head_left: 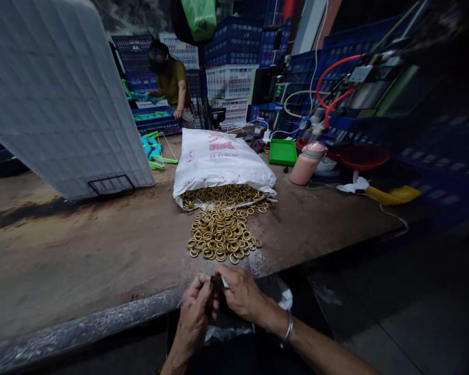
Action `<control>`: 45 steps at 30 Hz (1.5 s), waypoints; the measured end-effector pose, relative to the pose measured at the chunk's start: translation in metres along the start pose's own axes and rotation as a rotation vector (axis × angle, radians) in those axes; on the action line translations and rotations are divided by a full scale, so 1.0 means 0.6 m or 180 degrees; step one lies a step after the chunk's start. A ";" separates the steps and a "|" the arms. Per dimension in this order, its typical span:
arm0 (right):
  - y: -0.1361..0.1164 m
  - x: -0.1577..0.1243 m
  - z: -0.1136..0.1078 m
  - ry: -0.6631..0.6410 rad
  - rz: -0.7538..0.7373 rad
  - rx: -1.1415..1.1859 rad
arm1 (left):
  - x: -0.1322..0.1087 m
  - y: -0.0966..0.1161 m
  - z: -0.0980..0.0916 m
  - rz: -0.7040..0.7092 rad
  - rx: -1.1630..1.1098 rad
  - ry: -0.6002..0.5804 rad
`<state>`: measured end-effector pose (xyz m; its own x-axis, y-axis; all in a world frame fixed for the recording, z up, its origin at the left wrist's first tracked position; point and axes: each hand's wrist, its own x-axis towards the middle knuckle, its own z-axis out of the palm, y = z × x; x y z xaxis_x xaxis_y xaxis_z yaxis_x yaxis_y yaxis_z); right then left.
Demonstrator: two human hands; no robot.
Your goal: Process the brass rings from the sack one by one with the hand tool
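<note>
My left hand (195, 308) and my right hand (240, 291) meet at the near edge of the worn table (82, 260), fingers pinched together around a small dark part (218, 282) that I cannot make out. Just beyond them lies a heap of brass-coloured rings (221, 234). The rings spill from the open mouth of a white sack (221, 159) lying on its side. A bracelet sits on my right wrist.
A large grey crate (58, 94) leans at the left. A green tray (282, 152), a pink bottle (307, 162), a red bowl (361, 156) and a yellow scoop (393, 195) sit at the right. Another person (172, 83) stands at the back among stacked blue and white crates.
</note>
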<state>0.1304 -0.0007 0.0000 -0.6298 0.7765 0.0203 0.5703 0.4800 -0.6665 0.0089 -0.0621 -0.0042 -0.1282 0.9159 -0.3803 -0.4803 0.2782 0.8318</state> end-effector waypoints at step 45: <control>0.010 0.083 -0.012 0.1134 0.0614 0.2015 | 0.034 0.019 0.005 -0.0335 -0.1086 0.0056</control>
<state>0.1063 0.0437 0.0022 -0.2793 0.9598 0.0281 0.1734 0.0792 -0.9817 0.0032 -0.0393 -0.0012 -0.0761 0.8814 -0.4661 -0.7534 0.2554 0.6060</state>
